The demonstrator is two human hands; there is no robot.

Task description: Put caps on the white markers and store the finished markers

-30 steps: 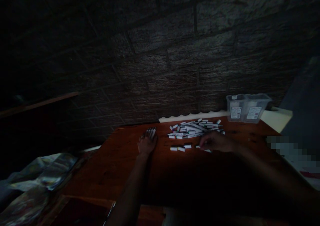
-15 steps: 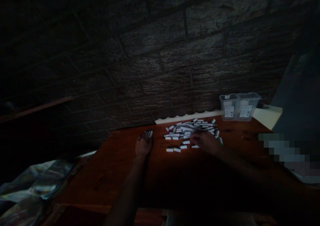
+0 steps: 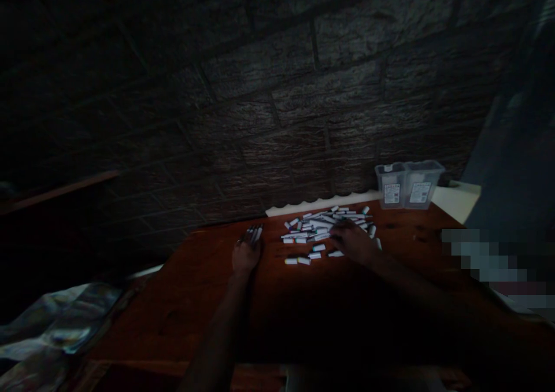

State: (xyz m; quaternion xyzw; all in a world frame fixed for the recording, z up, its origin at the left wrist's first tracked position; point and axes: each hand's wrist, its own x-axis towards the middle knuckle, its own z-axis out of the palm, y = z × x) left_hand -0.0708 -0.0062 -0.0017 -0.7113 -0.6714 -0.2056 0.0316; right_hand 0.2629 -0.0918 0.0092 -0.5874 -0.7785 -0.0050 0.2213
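Reaching in now, the right hand (image 3: 354, 244) has shifted from the loose pieces to the near right side of the marker pile (image 3: 319, 223), putting the heaped markers at its fingertips. Its wrist angles inward, fingers bent down; whether they're gripping anything, I can't tell. And left of the pile, the left hand (image 3: 245, 256) lies low over the wooden table (image 3: 186, 288), holding several markers (image 3: 255, 233) pointing away. White caps (image 3: 291, 261) lie before the pile, a scalloped strip (image 3: 323, 203) behind, clear plastic containers (image 3: 392, 181) back right.
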